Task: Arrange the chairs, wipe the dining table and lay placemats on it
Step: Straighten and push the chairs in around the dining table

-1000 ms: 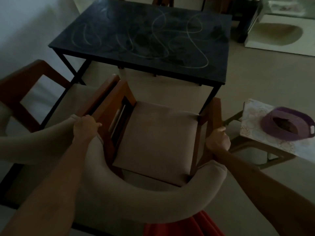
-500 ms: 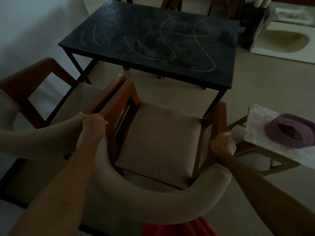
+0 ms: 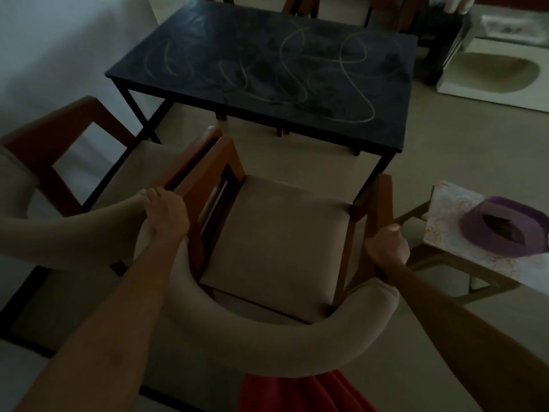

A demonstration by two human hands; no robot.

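A wooden armchair with a beige seat and a curved padded back stands right in front of me, facing the dark dining table. Pale chalk-like scribbles cover the table top. My left hand grips the left end of the chair's padded back. My right hand grips the chair's right wooden arm. A second armchair of the same kind stands close beside it on the left.
A small side table with a patterned top stands to the right and bears a purple ring-shaped thing. More chairs stand behind the dining table. A white wall runs along the left. A pale mat lies far right.
The chair and both hands have shifted a little toward the dining table and sit lower in view. Both grips stay the same.
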